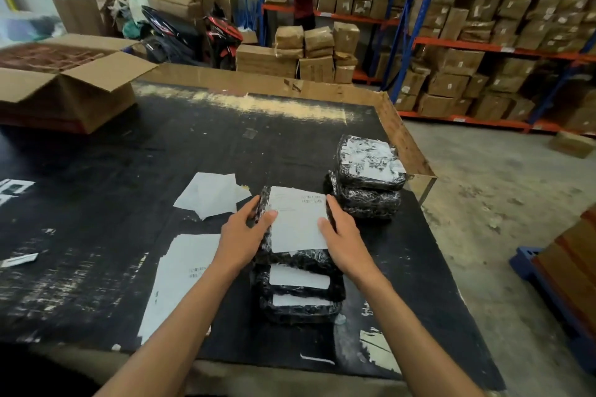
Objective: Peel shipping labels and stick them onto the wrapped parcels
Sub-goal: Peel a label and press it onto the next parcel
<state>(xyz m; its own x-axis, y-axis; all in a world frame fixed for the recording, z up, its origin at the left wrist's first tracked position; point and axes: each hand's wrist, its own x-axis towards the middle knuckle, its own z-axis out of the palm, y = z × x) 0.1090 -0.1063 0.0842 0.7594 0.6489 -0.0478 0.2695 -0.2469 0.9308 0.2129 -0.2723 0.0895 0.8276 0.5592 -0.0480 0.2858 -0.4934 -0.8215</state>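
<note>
Label lies flat on top parcel of the near stack on the bench. Left hand and right hand grip the parcel's sides, thumbs pressing the label. Sticking step; next likely smoothing edges.

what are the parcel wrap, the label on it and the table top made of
Parcel wrap: looks like black plastic film, glossy, from its crinkles and glints. Label: white matte paper with printed barcode, probably adhesive-backed. Table top: a black coated board, maybe wood, scuffed pale where worn; hard to tell.
</note>
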